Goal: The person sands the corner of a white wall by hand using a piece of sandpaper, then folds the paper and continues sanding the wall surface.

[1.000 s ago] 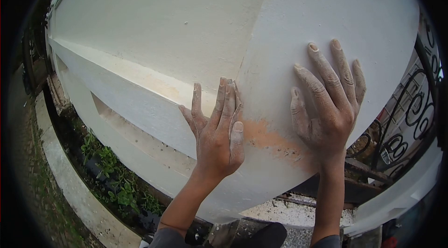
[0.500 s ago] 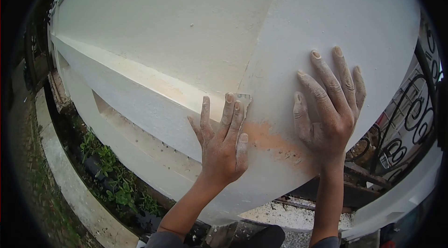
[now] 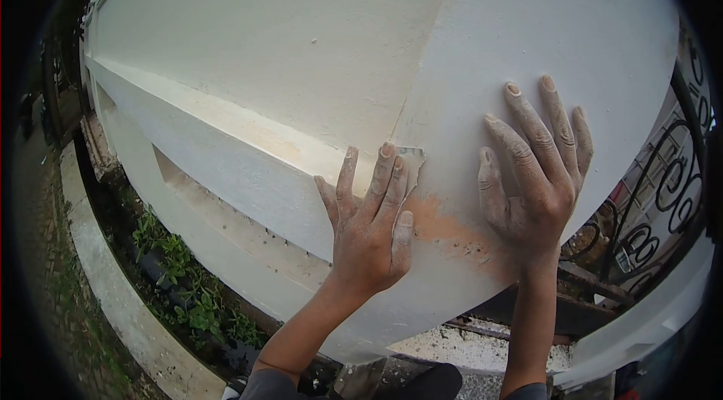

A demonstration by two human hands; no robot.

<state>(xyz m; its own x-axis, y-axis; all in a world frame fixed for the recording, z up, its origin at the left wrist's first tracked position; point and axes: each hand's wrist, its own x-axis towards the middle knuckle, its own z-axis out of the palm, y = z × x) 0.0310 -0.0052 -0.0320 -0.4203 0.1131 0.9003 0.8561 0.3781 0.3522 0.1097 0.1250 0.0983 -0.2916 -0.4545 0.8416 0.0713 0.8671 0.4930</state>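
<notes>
Under the fingers of my left hand (image 3: 369,227) is a torn piece of sandpaper (image 3: 415,162), pressed against the white wall (image 3: 520,16). Its printed upper corner and ragged right edge stick out past the fingertips; the fingers and thumb hide the rest. That hand works at the corner where the ledge (image 3: 248,126) meets the wall's right face. An orange-brown patch (image 3: 440,223) of bared surface lies between my two hands. My right hand (image 3: 535,166) rests flat on the right face with spread fingers and holds nothing. Pale dust coats both hands.
Black scrolled ironwork (image 3: 663,181) stands to the right of the wall. Down at the left, green plants (image 3: 199,302) grow in a ditch beside a concrete kerb (image 3: 113,279). A speckled ledge (image 3: 459,347) lies below the wall.
My left hand has slid a little to the right with the sandpaper, closer to the orange-brown patch. My right hand keeps its place on the wall.
</notes>
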